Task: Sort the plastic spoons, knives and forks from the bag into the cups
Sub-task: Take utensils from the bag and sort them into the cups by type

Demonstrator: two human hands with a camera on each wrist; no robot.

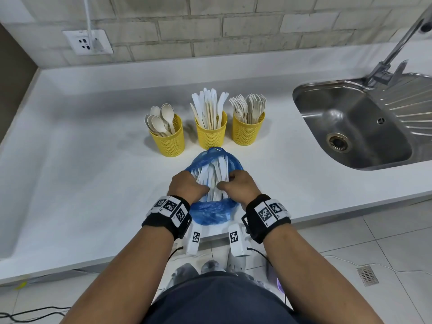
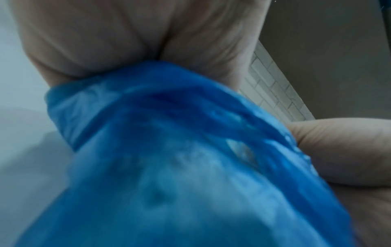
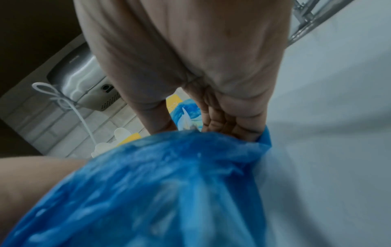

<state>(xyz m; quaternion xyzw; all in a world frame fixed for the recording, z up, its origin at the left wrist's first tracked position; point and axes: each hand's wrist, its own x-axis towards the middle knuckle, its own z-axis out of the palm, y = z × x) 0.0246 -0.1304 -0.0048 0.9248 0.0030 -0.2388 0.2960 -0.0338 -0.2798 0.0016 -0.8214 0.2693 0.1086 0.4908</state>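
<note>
White counter (image 1: 70, 183) under me: both my left hand (image 1: 187, 185) and right hand (image 1: 240, 185) clutch the blue bag (image 1: 210, 213), cutlery (image 1: 216, 174) inside pointing lengthwise toward the cups (image 1: 211, 134) just beyond.

A crumpled blue bag (image 1: 211, 211) lies gripped between both hands' fingers (image 1: 224, 183), white cutlery (image 1: 214, 176) showing inside. Beyond the fingers stand three yellow mesh cups: spoons (image 1: 168, 141), knives (image 1: 211, 133), forks (image 1: 247, 129).
</note>
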